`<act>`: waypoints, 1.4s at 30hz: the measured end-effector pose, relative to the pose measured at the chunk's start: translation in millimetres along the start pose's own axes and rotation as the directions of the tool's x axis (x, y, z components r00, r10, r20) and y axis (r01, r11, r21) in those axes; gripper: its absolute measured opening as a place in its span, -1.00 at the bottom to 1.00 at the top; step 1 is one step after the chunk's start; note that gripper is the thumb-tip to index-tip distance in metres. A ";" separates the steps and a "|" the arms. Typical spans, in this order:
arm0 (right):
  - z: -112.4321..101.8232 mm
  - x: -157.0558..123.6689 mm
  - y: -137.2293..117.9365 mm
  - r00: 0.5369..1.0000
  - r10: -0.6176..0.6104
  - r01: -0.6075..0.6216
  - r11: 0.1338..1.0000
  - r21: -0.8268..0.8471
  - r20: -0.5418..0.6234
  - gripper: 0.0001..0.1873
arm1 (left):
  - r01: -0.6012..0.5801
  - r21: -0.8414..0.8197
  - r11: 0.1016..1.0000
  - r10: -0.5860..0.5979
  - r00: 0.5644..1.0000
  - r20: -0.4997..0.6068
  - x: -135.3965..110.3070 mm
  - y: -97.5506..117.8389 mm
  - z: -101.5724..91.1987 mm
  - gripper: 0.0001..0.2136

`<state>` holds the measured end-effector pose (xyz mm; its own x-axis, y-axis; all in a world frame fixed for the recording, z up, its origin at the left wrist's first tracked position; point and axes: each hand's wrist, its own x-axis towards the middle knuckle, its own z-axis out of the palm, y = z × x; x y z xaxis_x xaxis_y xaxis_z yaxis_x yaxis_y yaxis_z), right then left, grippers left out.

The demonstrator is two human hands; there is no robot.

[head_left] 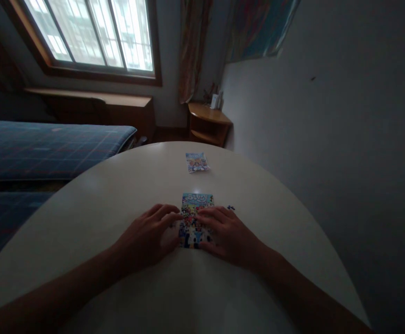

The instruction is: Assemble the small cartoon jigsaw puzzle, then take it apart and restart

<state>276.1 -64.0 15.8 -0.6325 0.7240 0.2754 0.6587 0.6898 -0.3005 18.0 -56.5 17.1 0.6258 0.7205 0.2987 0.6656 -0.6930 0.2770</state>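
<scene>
A small colourful jigsaw picture (pixel 196 215) lies flat on the round white table (pixel 118 204). My left hand (pixel 150 236) rests palm down at its left edge, fingers stretched out and touching it. My right hand (pixel 228 234) lies flat on the puzzle's right side, fingers spread over it. A loose dark puzzle piece (pixel 230 208) sits just beyond my right fingertips. Farther back on the table lies a second small colourful card or packet (pixel 196 162).
A bed with a blue checked cover (pixel 42 148) stands to the left. Behind it are a wooden bench under the window (pixel 94 99) and a corner shelf (pixel 207 123). A plain wall runs close along the table's right side.
</scene>
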 end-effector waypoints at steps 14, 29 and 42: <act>0.8 -0.1 2.5 0.999 -0.002 0.000 0.998 0.063 0.041 -0.44 | -0.167 -0.001 0.986 0.167 0.985 0.049 -3.9 2.9 20.9 -0.67; -4.0 -3.1 3.9 0.995 -0.092 0.093 0.995 -0.028 0.048 -0.61 | -0.240 0.022 0.971 0.236 0.964 0.123 0.7 4.1 10.1 -0.64; -4.7 -0.7 2.8 0.995 -0.097 0.097 0.995 0.005 0.037 -0.64 | -0.331 0.017 0.943 0.325 0.934 0.150 1.7 -9.7 6.0 -0.63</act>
<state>280.4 -62.5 19.0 -0.7083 0.6525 0.2694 0.5921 0.7569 -0.2767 15.0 -48.4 9.5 0.8616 0.4515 0.2318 0.4279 -0.8918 0.1468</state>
